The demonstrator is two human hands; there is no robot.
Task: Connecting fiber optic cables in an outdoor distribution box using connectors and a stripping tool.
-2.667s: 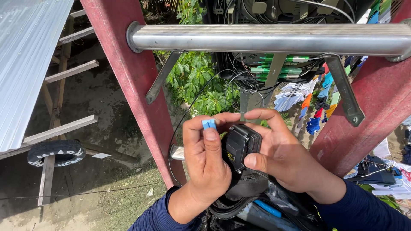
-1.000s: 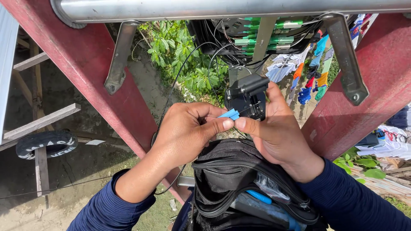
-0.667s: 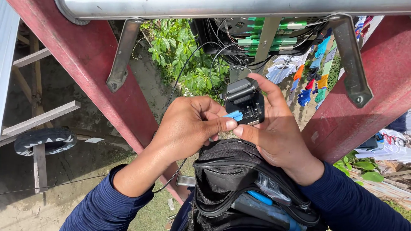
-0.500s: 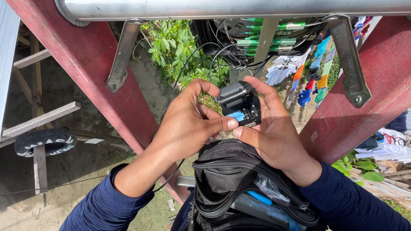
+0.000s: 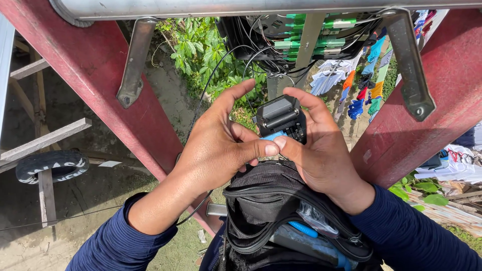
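The right hand (image 5: 321, 150) cradles a small black box-shaped handheld tool (image 5: 282, 119), its lid seemingly closed. The left hand (image 5: 221, 145) pinches a small blue plastic piece (image 5: 275, 135) against the tool's lower edge. The piece appears seated, though part of it is hidden by fingertips; the thin black cable (image 5: 208, 83) still hangs loose.

black tool's (image 5: 281, 120) lower half hidden by fingers, bag (image 5: 281, 216) cut off btm

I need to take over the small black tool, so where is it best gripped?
Grip the black handheld tool by its two side faces, low on the body, coming from the right, where the right hand cradles it. Its hinged lid sits on top, and the blue connector piece occupies the lower left.
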